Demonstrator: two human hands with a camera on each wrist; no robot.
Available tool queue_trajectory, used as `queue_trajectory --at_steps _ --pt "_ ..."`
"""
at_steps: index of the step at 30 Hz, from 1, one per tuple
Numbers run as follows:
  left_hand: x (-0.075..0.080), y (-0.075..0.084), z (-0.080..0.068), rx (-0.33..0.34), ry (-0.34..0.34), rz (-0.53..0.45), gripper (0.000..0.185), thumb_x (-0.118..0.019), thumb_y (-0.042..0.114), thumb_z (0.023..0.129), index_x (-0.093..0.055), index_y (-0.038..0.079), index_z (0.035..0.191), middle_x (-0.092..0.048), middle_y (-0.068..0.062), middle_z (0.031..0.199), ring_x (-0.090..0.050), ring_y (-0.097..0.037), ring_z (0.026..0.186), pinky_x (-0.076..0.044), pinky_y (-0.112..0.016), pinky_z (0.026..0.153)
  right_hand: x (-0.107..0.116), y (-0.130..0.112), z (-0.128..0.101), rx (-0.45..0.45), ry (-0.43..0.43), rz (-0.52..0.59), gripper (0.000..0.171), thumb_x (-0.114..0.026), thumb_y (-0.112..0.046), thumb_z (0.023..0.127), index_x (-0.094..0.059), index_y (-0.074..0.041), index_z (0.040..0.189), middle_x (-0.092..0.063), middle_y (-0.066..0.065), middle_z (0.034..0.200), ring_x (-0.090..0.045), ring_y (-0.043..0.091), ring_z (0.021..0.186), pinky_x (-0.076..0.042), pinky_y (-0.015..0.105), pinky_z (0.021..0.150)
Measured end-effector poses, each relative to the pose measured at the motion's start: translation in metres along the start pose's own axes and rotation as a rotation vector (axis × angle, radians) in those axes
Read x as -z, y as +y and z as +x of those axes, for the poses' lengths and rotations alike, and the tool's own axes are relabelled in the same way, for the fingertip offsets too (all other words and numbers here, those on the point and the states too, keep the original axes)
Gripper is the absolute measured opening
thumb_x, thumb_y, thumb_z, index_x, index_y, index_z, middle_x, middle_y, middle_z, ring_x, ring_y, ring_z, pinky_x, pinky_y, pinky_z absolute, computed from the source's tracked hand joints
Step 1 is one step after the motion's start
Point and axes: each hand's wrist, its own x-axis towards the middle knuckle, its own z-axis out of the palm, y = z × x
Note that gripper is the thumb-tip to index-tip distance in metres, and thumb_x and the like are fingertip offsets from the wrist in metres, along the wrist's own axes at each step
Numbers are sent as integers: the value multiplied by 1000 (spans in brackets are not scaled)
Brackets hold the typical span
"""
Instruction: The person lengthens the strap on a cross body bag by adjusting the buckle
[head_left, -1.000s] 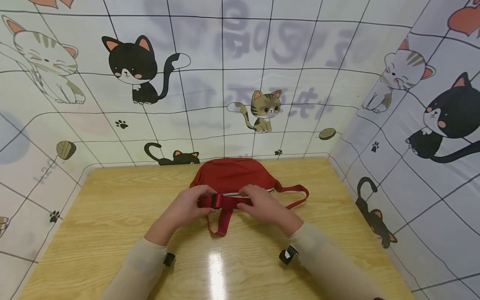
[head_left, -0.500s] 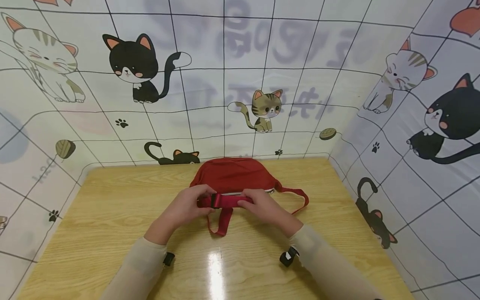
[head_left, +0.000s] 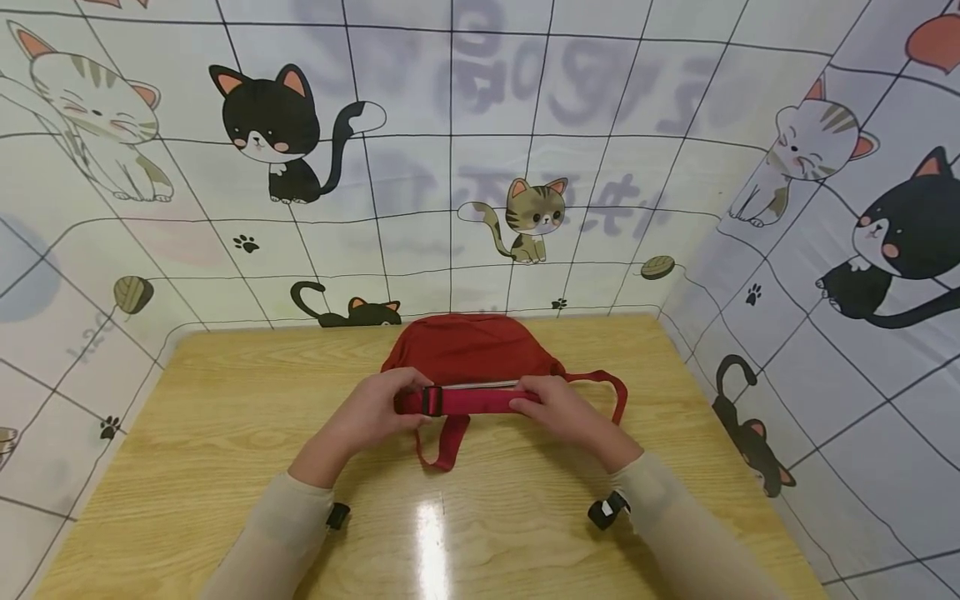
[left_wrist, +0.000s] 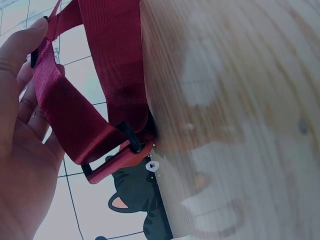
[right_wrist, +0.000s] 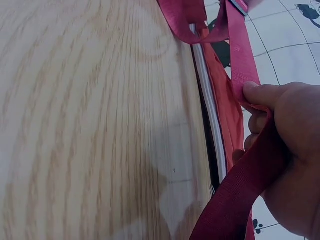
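Observation:
A red waist bag (head_left: 472,346) lies at the back of the table, its zipper (right_wrist: 210,100) facing me. In front of it my left hand (head_left: 375,408) pinches the red strap (head_left: 480,402) at a black slider buckle (head_left: 432,401). Farther right, my right hand (head_left: 566,410) grips the same strap between thumb and fingers, and that stretch runs straight between the hands. In the right wrist view, more webbing (right_wrist: 240,195) hangs past the right hand. The left wrist view shows a strap loop through a second black buckle (left_wrist: 131,137), below the left thumb.
A strap loop (head_left: 450,442) rests on the wooden table (head_left: 247,392) below the hands, and another strap (head_left: 618,396) curves out at the bag's right. Cat-printed cloth walls (head_left: 420,192) stand behind and on both sides.
My right hand has moved to the right along the strap, and the stretch between my hands has grown longer and flatter. My left hand keeps its place at the slider buckle.

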Motion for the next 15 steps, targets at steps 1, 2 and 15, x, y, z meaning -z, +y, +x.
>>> queue_trajectory --at_steps 1,2,15 --pt "0 0 0 1 -1 0 46 -98 13 87 -73 26 123 -73 15 106 -67 -10 97 -59 -39 89 1 0 -1 -5 -4 3 13 -76 -27 108 -67 -25 99 -48 -10 75 -48 10 72 -43 29 68" --pt "0 0 1 0 -1 0 46 -98 13 87 -73 26 123 -73 15 106 -67 -10 97 -59 -38 88 2 1 -1 -6 -9 3 12 -76 -27 108 -67 -25 100 -49 -9 76 -48 10 72 -43 29 68" --pt "-5 4 3 -42 -5 -37 48 -96 13 89 -74 25 130 -74 13 118 -69 -10 103 -60 -40 93 -24 -36 10 171 42 -236 64 -86 -35 99 -59 -4 149 -66 11 138 -61 27 129 -51 49 111"
